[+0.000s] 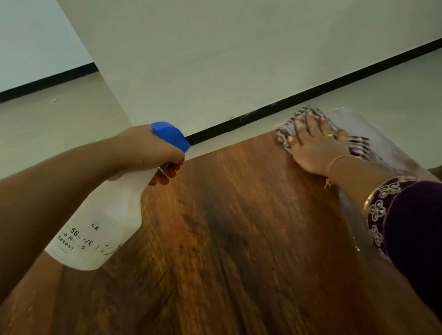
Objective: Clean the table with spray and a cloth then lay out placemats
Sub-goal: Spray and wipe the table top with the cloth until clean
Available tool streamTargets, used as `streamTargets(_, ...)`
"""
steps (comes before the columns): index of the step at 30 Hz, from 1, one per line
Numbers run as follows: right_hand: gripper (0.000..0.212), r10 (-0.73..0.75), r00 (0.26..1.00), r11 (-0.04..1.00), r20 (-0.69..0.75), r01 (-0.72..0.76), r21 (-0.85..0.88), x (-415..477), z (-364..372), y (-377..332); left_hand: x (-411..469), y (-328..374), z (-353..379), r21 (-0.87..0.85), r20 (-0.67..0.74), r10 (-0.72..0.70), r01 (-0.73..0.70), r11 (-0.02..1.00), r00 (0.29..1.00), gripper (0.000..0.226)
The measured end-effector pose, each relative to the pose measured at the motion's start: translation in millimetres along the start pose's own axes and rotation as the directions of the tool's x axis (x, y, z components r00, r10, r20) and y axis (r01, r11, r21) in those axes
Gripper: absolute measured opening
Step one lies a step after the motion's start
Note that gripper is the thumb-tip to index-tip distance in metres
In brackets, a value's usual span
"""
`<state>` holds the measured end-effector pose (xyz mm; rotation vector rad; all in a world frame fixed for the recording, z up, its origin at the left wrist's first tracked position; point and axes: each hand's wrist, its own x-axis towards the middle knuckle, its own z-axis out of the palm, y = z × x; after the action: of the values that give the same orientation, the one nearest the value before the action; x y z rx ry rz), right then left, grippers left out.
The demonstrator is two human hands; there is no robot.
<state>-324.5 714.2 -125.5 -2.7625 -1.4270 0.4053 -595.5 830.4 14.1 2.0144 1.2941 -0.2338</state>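
Observation:
My left hand grips the neck of a white spray bottle with a blue nozzle head, held tilted above the left part of the brown wooden table. My right hand presses flat, fingers spread, on a striped cloth at the table's far right corner. A shiny, wet-looking or clear-covered strip runs along the right edge by the cloth.
Beyond the table's far edge lies pale floor, then a white wall with a black skirting line. The wall forms a corner behind the bottle. My dark embroidered sleeve covers the table's near right side.

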Motion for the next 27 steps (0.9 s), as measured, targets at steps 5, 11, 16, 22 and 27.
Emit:
streamTargets(5, 0.061, 0.081, 0.996, 0.996, 0.035, -0.082, 0.019, -2.9, -2.7, -22.0, 0.5, 4.2, 2.6, -0.015, -0.005, 0.035, -0.035, 0.999, 0.999, 0.013)
streamTargets(11, 0.058, -0.385, 0.922, 0.922, -0.041, 0.383, -0.053, -43.3, 22.3, -99.6, 0.3, 6.8, 13.4, -0.012, 0.014, -0.005, 0.005, 1.0, 1.0, 0.013)
streamTargets(16, 0.057, -0.539, 0.841, 0.841, -0.053, 0.533, -0.096, -58.4, 29.1, -80.2, -2.6, 13.0, 19.4, 0.007, 0.003, -0.021, 0.021, 1.0, 1.0, 0.013)
streamTargets(22, 0.058, -0.093, 0.996, 0.995, -0.01, 0.093, -0.029, -49.0, 11.0, 22.3, -13.8, 14.2, 29.1, -0.02, 0.026, 0.015, -0.014, 1.0, 1.0, 0.013)
streamTargets(27, 0.059, -0.129, 0.992, 0.992, 0.008, 0.129, 0.004, -73.2, 14.9, -4.4, -26.9, 9.1, 39.2, -0.052, 0.028, 0.01, -0.008, 0.999, 1.0, 0.012)
